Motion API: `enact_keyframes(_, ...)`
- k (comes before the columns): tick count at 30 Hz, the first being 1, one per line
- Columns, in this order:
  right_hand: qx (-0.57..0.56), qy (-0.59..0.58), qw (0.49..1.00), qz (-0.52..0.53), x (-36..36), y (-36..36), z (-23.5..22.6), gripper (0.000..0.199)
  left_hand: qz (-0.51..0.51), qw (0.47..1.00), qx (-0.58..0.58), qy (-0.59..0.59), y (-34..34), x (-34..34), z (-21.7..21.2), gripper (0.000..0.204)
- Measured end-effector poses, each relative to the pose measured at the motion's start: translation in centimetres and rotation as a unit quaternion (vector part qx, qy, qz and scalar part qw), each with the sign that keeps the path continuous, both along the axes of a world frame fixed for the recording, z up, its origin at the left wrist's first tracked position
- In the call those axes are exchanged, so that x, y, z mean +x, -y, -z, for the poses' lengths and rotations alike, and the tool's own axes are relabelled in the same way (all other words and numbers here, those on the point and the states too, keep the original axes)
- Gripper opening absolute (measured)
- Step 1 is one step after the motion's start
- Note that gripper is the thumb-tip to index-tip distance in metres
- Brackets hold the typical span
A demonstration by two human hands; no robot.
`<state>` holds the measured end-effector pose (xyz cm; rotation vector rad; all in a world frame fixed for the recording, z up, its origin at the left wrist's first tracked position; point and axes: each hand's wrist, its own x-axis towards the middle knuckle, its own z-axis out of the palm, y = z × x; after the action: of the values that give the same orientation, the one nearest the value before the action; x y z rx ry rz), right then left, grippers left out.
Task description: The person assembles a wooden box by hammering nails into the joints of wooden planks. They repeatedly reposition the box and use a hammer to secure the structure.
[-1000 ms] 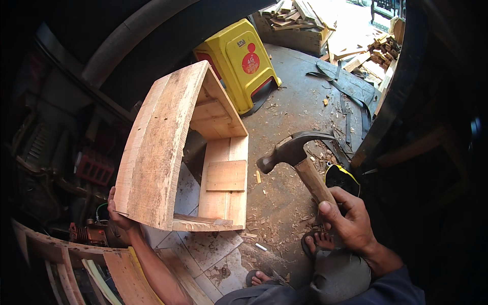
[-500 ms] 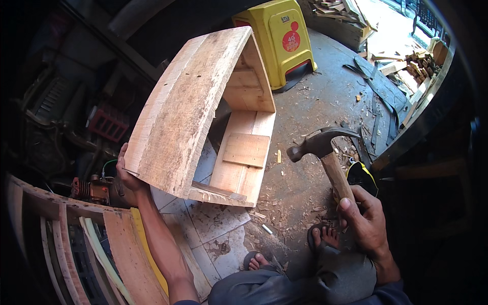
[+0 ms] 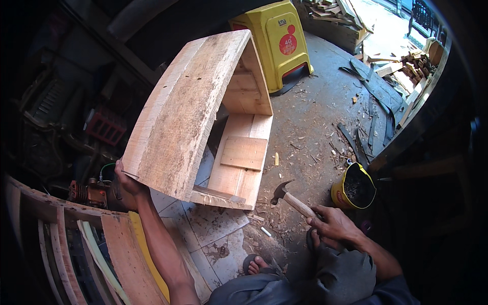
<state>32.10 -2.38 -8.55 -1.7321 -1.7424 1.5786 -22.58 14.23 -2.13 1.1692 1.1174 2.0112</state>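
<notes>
An open wooden box frame (image 3: 193,112) made of rough planks stands tilted on the floor in front of me. My left hand (image 3: 127,180) grips its near left bottom corner. My right hand (image 3: 333,223) holds a claw hammer (image 3: 290,197) by its wooden handle, low near the floor, with the head just right of the frame's near right corner. A small square wooden piece (image 3: 244,152) lies flat on the frame's lower board. My foot in a sandal (image 3: 256,264) shows below.
A yellow plastic stool (image 3: 277,43) stands behind the frame. A yellow bucket (image 3: 353,188) with dark contents sits right of the hammer. Wood scraps and dark strips litter the concrete floor (image 3: 315,117). Curved wooden boards (image 3: 122,254) lean at lower left; cluttered shelves (image 3: 61,122) at left.
The hammer has come down from raised at the right to near the floor beside the frame's corner. My left hand keeps its hold on the frame.
</notes>
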Motion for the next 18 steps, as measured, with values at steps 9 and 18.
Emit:
enact_keyframes(9, 0.048, 0.024, 0.999, 0.001, -0.1, -0.7, 0.3, 0.050, -0.006, 1.000, 0.009, -0.007, 0.1, -0.6, 0.2, 0.051)
enact_keyframes(18, 0.060, 0.023, 0.998, 0.019, 0.6, -0.5, 1.0, 0.046, 0.007, 1.000, 0.008, -0.002, 0.5, 0.7, -0.3, 0.050)
